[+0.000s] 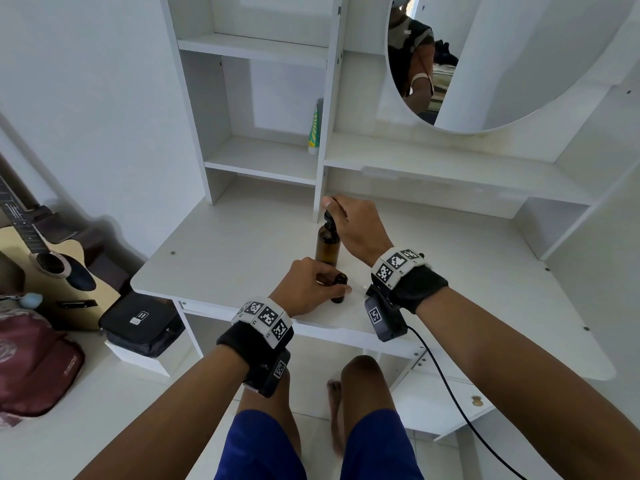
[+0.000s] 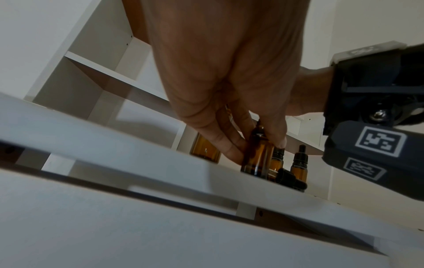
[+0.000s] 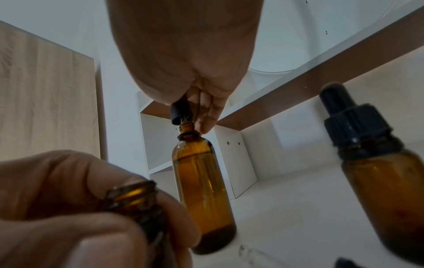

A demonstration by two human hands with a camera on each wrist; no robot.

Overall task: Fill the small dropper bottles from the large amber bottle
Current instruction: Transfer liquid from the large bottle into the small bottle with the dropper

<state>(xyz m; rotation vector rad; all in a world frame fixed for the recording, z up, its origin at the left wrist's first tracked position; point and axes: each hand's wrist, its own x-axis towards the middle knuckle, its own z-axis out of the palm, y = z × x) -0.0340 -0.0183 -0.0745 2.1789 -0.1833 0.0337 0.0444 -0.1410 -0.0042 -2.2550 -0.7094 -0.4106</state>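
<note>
Guitar (image 1: 52, 268) sits far left of the head view with a black pouch (image 1: 142, 323) next to it, then at centre the left hand (image 1: 306, 287) has thumb and fingers curled round an open small bottle (image 1: 339, 287) standing on the desk (image 1: 225, 258) near the front edge. Just behind it the big amber bottle (image 1: 327, 247) stands upright, and the right hand (image 1: 353, 226) pinches its black dropper cap (image 3: 180, 112) from above, lifted just off the neck. Further right in the left wrist view, two capped small bottles (image 2: 299, 163) stand, with a loose dropper cap (image 2: 290, 178) lying in front.
</note>
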